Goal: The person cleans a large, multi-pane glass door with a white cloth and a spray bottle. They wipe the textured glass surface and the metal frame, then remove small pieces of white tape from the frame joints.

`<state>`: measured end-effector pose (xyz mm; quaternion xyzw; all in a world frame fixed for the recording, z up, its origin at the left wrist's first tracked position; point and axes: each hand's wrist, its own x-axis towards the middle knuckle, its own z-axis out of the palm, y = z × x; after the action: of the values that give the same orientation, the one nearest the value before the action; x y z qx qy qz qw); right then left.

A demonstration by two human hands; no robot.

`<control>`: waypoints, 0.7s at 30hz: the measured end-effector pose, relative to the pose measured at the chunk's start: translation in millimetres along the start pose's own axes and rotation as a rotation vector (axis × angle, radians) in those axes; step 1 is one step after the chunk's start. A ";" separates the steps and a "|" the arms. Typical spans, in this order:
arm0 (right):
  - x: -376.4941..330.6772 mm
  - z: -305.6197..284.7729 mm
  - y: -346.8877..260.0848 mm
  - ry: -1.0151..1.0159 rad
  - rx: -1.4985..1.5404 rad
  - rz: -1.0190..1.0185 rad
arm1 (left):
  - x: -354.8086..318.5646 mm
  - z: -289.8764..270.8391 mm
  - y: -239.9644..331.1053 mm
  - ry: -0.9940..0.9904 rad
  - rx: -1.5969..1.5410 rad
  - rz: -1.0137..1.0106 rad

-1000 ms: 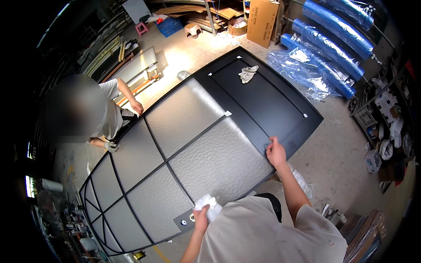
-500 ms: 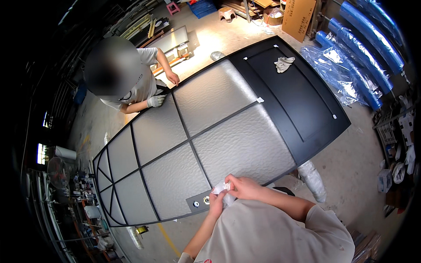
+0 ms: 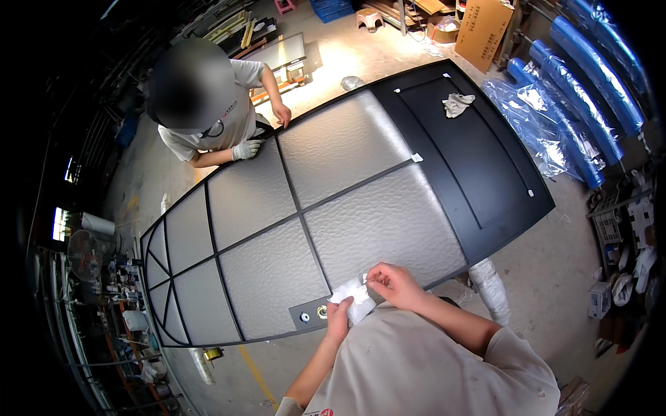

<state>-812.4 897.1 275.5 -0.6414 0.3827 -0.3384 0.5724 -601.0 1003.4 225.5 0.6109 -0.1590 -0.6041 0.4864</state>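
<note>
A crumpled white packet (image 3: 354, 299), partly see-through, is held close to my body at the door's near edge. My left hand (image 3: 338, 320) grips its lower left side with the thumb on top. The fingertips of my right hand (image 3: 393, 286) pinch at its upper right corner; what lies between them is very small. Under and beyond my hands lies a large black door (image 3: 503, 149) with rippled glass panes (image 3: 267, 274) behind black bars. Just left of my left hand, a dark lock plate (image 3: 298, 317) carries a round hole and a brass-coloured ring (image 3: 322, 313).
Across the door a co-worker (image 3: 208, 111) rests one gloved hand (image 3: 246, 149) and one bare hand on its far edge. A crumpled cloth (image 3: 458, 105) lies on the solid panel. Wrapped supports (image 3: 490, 288) hold the door up. Blue film rolls (image 3: 579, 97) stand at right.
My right hand has drawn slightly up and right from my left, and more of the packet shows between them. The view has shifted a little. The co-worker's hands stay at the far edge.
</note>
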 end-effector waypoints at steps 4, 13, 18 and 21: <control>-2.3 -0.6 -2.5 -0.208 0.361 0.215 | 3.2 -0.4 1.0 -0.018 0.015 -0.018; 3.6 6.2 11.2 -0.518 0.411 0.666 | 4.4 -8.9 -4.0 -0.032 0.063 0.014; 6.6 17.9 13.7 -0.286 0.273 0.624 | 1.5 -3.6 1.3 -0.048 0.122 0.018; 3.0 27.2 23.5 -0.257 0.189 0.553 | 3.0 -6.6 -1.5 -0.055 0.140 0.042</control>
<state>-789.7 906.2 249.0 -0.4947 0.4338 -0.1203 0.7434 -595.1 1004.4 221.3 0.6232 -0.2268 -0.5977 0.4504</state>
